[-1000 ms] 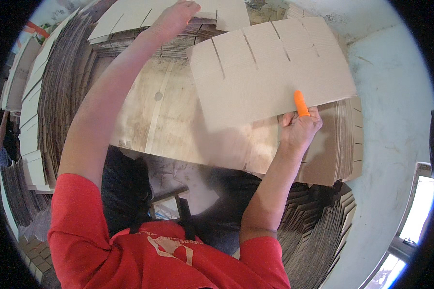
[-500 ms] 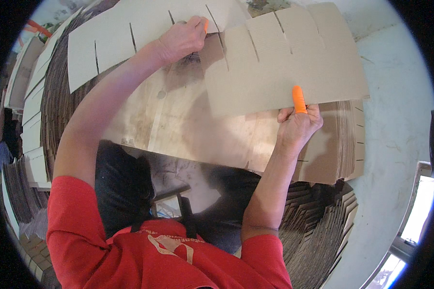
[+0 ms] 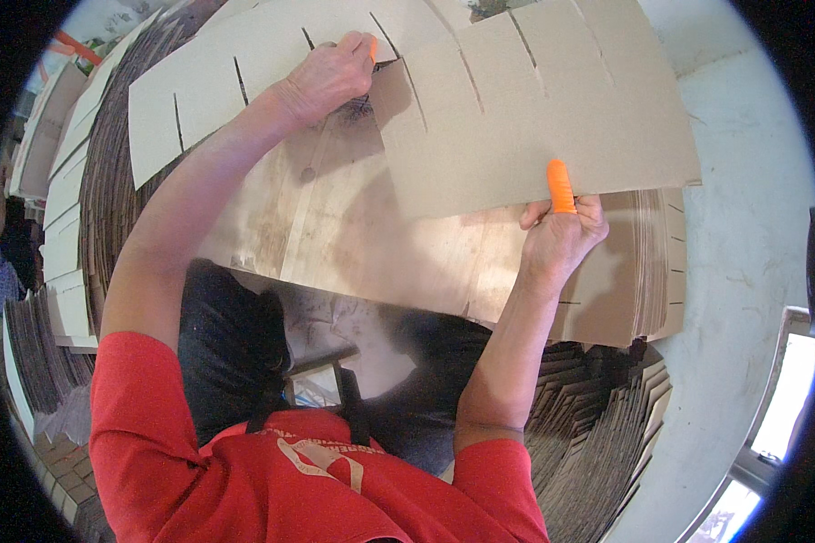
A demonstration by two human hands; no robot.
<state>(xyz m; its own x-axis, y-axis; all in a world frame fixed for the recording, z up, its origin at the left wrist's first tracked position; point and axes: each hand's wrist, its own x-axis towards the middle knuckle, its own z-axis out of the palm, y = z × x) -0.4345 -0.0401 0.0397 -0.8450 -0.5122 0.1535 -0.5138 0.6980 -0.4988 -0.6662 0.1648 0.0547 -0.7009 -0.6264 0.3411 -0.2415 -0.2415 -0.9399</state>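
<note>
Two pale brown cardboard sheets with narrow slots are spread above a wooden board (image 3: 353, 244). My left hand (image 3: 330, 80), an orange finger cot on one finger, is closed at the near edge of the left slotted cardboard sheet (image 3: 213, 63), close to where the sheets meet. Its fingertips are partly hidden. The near edge of the right slotted cardboard sheet (image 3: 516, 136) is pinched in my right hand (image 3: 566, 235), whose orange-capped digit lies on top of the sheet. This right sheet overlaps the left one.
A stack of slotted cardboard (image 3: 620, 262) stands at the board's right end, with more piled cardboard (image 3: 598, 434) below it. Tall cardboard stacks (image 3: 109, 172) line the left side. A pale wall (image 3: 733, 244) bounds the right, with a window (image 3: 783, 398) at lower right.
My left hand has shifted slightly left, and the left sheet has moved a little with it. The right sheet's far part has tilted slightly; my right hand has hardly moved.
</note>
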